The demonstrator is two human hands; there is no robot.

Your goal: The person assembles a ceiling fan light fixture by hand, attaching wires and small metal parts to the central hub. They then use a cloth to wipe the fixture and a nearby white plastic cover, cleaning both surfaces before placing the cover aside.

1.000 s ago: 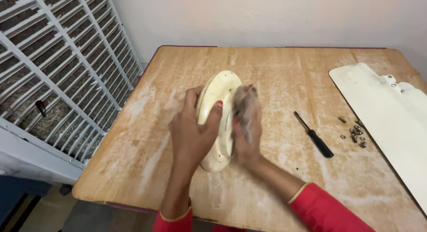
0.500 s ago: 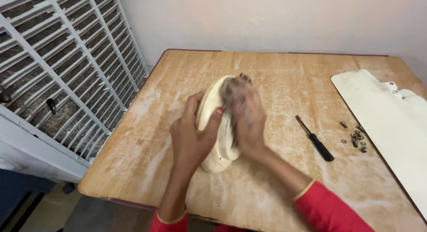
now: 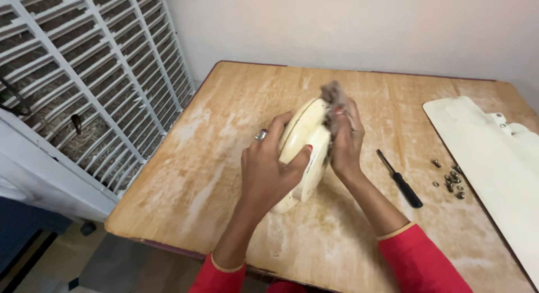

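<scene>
On a dusty wooden table [image 3: 224, 158], a person in red sleeves is working at a cream-coloured round casing [image 3: 303, 150] that is standing on its edge near the table's middle, tilted slightly. To the right of the casing, a black-handled screwdriver [image 3: 400, 179] is lying flat on the table, apart from the hands, and beyond it a small scatter of screws [image 3: 451, 179] is resting just beside a long cream panel [image 3: 494, 164] that is running along the table's right edge. To the left of the table, a white slatted grille [image 3: 84, 74] is leaning, with straw-like padding showing behind its bars. Nothing is lying between the casing and the person. The left hand [image 3: 268, 172] is wrapping around the casing's near rim, fingers curled over the top and thumb pressed on its face, holding it upright. The right hand [image 3: 345, 141] is closing around a grey rag [image 3: 334, 102], bunched between fingers and palm, and is pressing it against the casing's far side near its upper edge. Both forearms are reaching in from the table's near edge, meeting at the casing.
</scene>
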